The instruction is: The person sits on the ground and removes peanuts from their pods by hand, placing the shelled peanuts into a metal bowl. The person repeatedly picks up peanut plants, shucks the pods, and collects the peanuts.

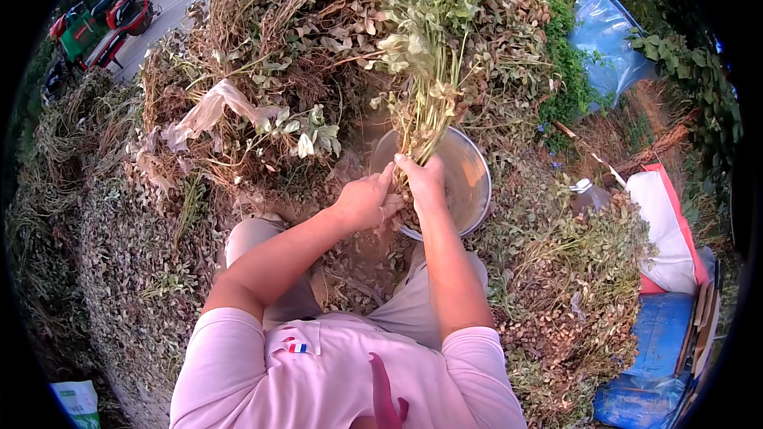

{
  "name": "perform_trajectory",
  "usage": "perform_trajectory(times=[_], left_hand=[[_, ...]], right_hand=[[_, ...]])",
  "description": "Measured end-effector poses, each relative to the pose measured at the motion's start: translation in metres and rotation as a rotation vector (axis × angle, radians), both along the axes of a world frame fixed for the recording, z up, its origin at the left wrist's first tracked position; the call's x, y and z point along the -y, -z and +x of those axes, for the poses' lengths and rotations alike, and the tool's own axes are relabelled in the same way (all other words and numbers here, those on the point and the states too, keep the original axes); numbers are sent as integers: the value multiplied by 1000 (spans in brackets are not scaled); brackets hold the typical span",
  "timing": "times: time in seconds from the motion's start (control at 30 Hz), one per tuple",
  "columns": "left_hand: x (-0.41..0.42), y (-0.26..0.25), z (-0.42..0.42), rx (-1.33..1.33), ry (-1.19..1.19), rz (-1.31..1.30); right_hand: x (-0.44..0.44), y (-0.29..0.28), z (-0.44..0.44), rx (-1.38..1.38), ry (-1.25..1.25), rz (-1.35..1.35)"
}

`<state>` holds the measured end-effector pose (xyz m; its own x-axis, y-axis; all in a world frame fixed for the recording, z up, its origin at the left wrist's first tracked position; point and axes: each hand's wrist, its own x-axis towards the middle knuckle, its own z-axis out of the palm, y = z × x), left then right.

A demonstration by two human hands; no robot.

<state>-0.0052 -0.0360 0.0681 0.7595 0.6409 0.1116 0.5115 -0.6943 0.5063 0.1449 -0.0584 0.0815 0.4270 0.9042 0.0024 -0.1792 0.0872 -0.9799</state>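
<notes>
A bunch of leafy peanut plants [432,65] stretches away from me over a round metal basin [474,179]. Around its stems, at the basin's left part, my right hand [424,182] is closed. Beside it, my left hand [365,199] touches the root end, its thumb and index finger by the stems; whether it grips anything is hard to see. Some peanut pods [408,217] show between the hands at the rim. The basin stands before my knees, its left side partly covered by the bunch and my hands.
Heaped dried plants [298,24] rise ahead, with a torn plastic film [217,107] on them. More pods and leaves [554,322] lie at right, near a clear plastic bottle [590,195], a white sack [661,226] and blue containers [661,333]. A red electric scooter [128,18] stands far left.
</notes>
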Motion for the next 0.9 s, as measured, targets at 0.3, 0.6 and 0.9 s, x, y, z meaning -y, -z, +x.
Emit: perform_trajectory(times=[0.3, 0.6, 0.9], left_hand=[[-45, -23, -2, 738, -220, -819], [-32, -34, 20, 644, 70, -1068], [-32, -31, 19, 510, -6, -181]], right_hand=[[28, -35, 69, -574, 62, 176], [30, -37, 46, -578, -46, 293], [25, -40, 31, -403, -50, 153]])
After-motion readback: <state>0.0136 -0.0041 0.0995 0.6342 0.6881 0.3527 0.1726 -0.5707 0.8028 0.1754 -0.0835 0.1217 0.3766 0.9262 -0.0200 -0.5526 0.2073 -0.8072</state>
